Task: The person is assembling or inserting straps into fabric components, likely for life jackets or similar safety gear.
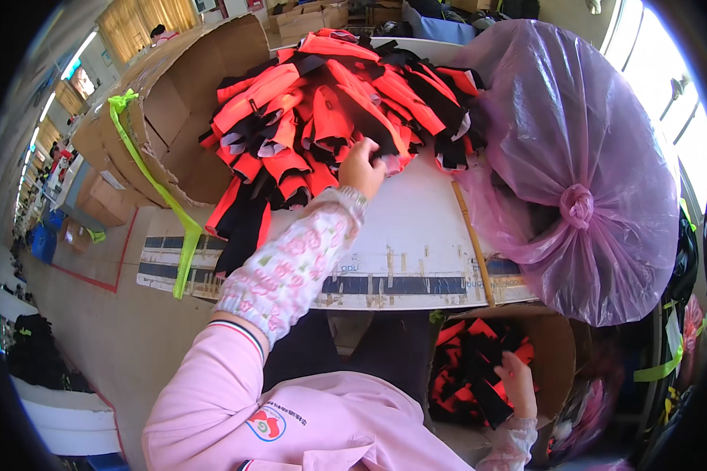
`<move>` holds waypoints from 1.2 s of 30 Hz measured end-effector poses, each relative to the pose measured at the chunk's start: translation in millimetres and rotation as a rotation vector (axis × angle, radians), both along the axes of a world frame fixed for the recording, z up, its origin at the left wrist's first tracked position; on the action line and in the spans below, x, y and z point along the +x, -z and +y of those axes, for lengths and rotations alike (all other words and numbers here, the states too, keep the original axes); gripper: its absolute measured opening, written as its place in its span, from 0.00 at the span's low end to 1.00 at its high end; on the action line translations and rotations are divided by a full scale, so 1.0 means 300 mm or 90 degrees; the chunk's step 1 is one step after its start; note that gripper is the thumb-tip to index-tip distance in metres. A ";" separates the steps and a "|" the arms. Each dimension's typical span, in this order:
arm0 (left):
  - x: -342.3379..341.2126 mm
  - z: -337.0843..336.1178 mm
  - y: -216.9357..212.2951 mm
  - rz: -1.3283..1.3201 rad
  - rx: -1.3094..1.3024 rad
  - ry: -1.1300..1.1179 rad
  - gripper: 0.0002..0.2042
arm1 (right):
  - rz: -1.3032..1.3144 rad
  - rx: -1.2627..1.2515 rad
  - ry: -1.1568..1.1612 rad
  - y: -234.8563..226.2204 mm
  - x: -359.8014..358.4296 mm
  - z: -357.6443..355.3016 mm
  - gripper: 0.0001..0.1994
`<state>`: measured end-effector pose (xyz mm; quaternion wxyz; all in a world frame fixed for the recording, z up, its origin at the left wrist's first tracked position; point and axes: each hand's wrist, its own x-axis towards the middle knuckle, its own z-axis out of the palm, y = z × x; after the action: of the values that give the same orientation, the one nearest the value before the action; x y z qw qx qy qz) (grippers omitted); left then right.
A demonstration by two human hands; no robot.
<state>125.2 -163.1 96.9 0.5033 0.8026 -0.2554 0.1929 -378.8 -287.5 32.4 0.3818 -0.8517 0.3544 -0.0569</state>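
Note:
A large heap of orange and black fabric pieces (334,118) lies on the white table (416,212). My left hand (361,169), in a floral sleeve cover, reaches to the heap's near side. Its fingers are closed on the edge of an orange and black fabric piece (381,129). Lower right, my right hand (517,383) is over a cardboard box (554,345) holding more such pieces. Its fingers look loosely bent and apart, beside a black piece (491,404) lying on top. I see no piece clearly held in it.
A big tied purple plastic bag (597,157) fills the table's right side. An open cardboard box (169,118) lies on its side at the left, with a lime strap (161,192) hanging from it. A thin wooden stick (473,243) lies near the bag.

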 end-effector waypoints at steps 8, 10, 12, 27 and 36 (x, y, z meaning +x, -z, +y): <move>-0.443 0.225 0.002 -0.097 0.337 0.523 0.05 | -0.322 -0.068 -0.234 -0.152 0.611 0.265 0.34; -0.533 0.263 0.043 -0.062 0.365 0.642 0.06 | -0.279 -0.056 -0.276 -0.172 0.691 0.321 0.36; -0.590 0.298 0.083 0.056 0.336 0.677 0.06 | -0.298 -0.039 -0.254 -0.098 0.734 0.345 0.32; -0.739 0.535 0.358 0.701 -0.118 0.479 0.22 | -0.220 -0.034 -0.154 0.010 0.735 0.420 0.28; -0.703 0.566 0.360 0.966 -0.259 0.330 0.19 | -0.115 -0.266 -0.367 -0.026 0.736 0.467 0.26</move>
<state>-85.8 6.6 -11.2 0.7031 0.5233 0.0167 -0.4812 -158.0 -147.4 40.1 0.2297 -0.9677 0.0456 -0.0934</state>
